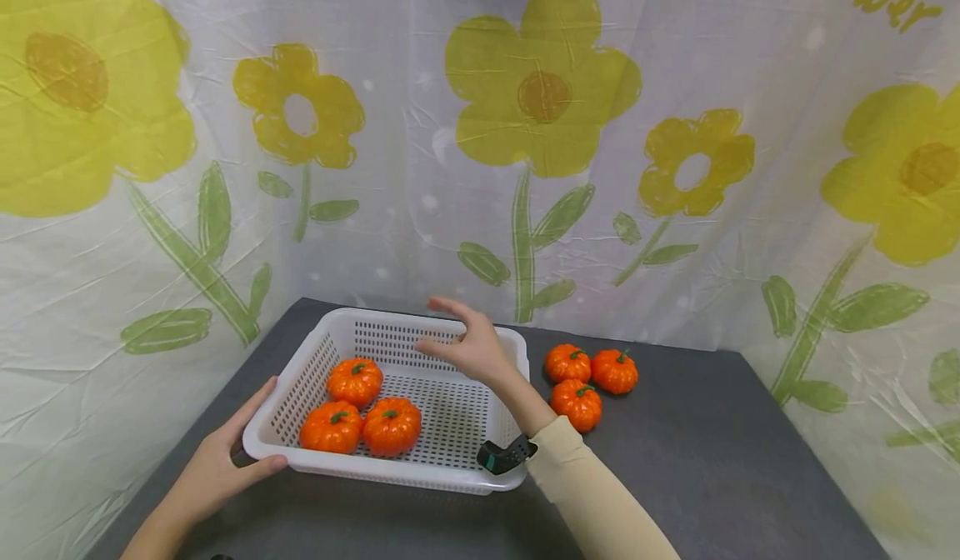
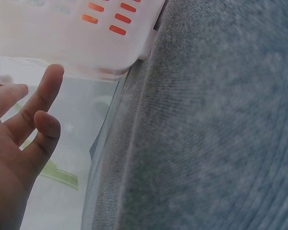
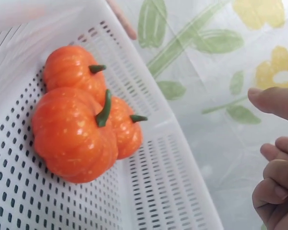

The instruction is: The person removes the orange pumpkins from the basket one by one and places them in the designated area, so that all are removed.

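Note:
Three small orange pumpkins point(image 1: 392, 427) with green stems sit together in the left part of a white perforated plastic basket point(image 1: 390, 478). In the head view my left hand point(image 1: 217, 468) is at the basket's near left corner, thumb by the front rim and a finger along the side. The left wrist view shows other fingers point(image 2: 47, 91) of that hand extended just below the basket wall. My right hand point(image 1: 468, 347) hovers above the basket's back right part, thumb and index finger spread apart with nothing between them.
Beside the basket's right side, three more orange pumpkins point(image 1: 576, 404) are grouped on the dark grey table point(image 1: 712, 460). A white curtain point(image 1: 405, 168) printed with yellow flowers hangs behind and at both sides. A black band point(image 1: 506, 456) circles the right wrist.

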### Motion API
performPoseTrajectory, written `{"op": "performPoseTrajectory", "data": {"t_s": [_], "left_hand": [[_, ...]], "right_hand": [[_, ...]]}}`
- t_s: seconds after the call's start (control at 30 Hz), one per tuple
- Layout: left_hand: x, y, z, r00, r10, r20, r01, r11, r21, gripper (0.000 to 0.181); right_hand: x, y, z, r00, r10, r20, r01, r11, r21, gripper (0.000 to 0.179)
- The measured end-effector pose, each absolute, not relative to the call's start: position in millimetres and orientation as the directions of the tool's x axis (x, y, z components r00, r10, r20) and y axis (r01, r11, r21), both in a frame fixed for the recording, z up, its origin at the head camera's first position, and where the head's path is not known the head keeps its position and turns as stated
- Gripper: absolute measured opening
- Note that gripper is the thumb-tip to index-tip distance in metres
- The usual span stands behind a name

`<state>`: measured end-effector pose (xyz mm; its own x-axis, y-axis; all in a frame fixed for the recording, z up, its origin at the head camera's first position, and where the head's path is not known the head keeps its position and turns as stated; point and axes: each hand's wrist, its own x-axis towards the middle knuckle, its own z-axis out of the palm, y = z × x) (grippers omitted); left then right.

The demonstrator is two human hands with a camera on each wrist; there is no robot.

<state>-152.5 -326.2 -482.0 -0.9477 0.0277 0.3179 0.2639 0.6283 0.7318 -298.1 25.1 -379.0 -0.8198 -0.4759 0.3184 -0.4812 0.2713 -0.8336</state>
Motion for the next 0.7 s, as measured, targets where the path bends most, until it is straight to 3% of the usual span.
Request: {"op": "performPoseTrajectory", "data": {"t_s": [0.37, 0.7], "left_hand": [[-152.6, -325.5, -477.1, -0.956, 0.031, 0.29, 0.241, 0.645, 0.725, 0.103], [-151.9, -326.8, -480.0, -0.95, 0.029, 0.309, 0.254, 0.644, 0.721, 0.102]], "right_hand": [[-300.2, 23.4, -387.8, -0.809, -0.536, 0.241, -0.479, 0.364, -0.799, 0.07], [-305.2, 25.7, -402.5, -0.717, -0.677, 0.166, -0.518, 0.358, -0.777, 0.07]]}}
